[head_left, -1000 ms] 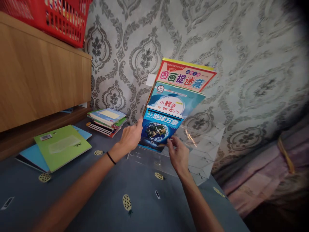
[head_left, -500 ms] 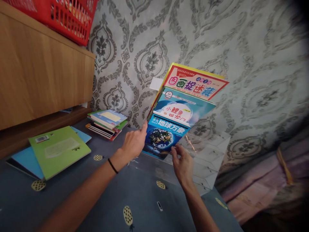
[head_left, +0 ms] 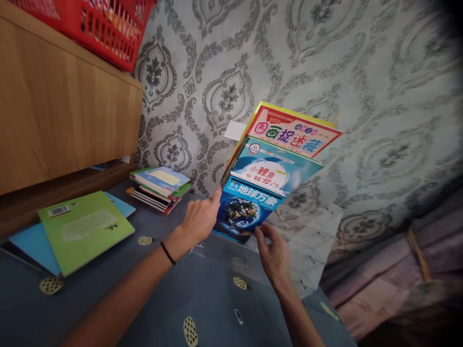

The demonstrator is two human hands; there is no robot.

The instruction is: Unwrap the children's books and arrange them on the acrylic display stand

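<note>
A blue book with a picture of the Earth (head_left: 241, 210) stands tilted at the front of a clear plastic holder (head_left: 318, 246). My left hand (head_left: 201, 214) grips its left edge, fingers partly hidden behind. At the lower right edge, my right hand (head_left: 274, 251) pinches the same book between thumb and fingers. Behind it rises a teal book (head_left: 296, 169) with a white oval on the cover. Farther back, a red-bordered picture book (head_left: 289, 129) stands tallest, with a yellow edge showing behind it.
To the left, a green book (head_left: 87, 231) lies over blue ones on the dark pineapple-print cloth (head_left: 152, 299). A stack of books (head_left: 161, 182) lies near the patterned wall (head_left: 227, 91). A red basket (head_left: 112, 33) rests on the wooden cabinet (head_left: 72, 111).
The view has shifted slightly, so the scene sits a little lower. Both hands stay on the blue book, with no clear movement of the books.
</note>
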